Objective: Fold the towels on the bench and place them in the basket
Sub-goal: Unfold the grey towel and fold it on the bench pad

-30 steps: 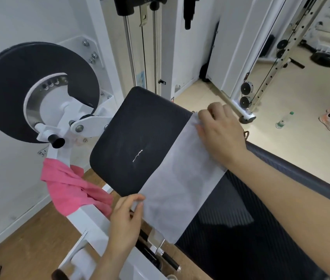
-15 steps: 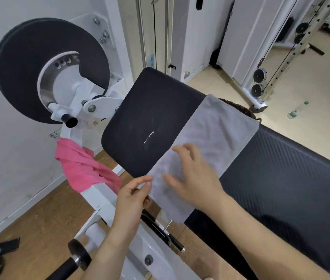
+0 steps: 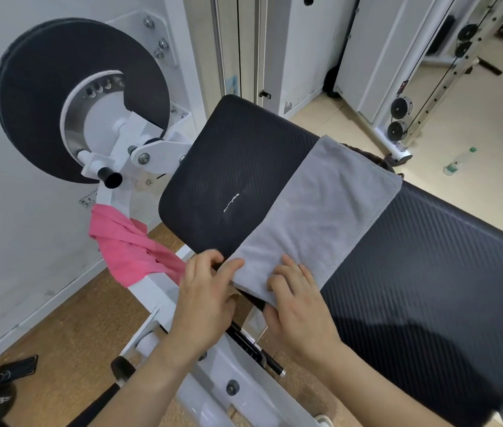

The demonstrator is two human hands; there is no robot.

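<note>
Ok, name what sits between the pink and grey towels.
Head view: the left hand and a corner of the black bench pad lie between the pink towel and the grey towel.

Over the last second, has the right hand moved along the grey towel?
Yes. The right hand has come from the far side of the bench pad to its near side, and now grips the grey towel's near edge beside the left hand.

One head-worn wide view looks steeply down, close over the bench (image 3: pixel 429 241).
</note>
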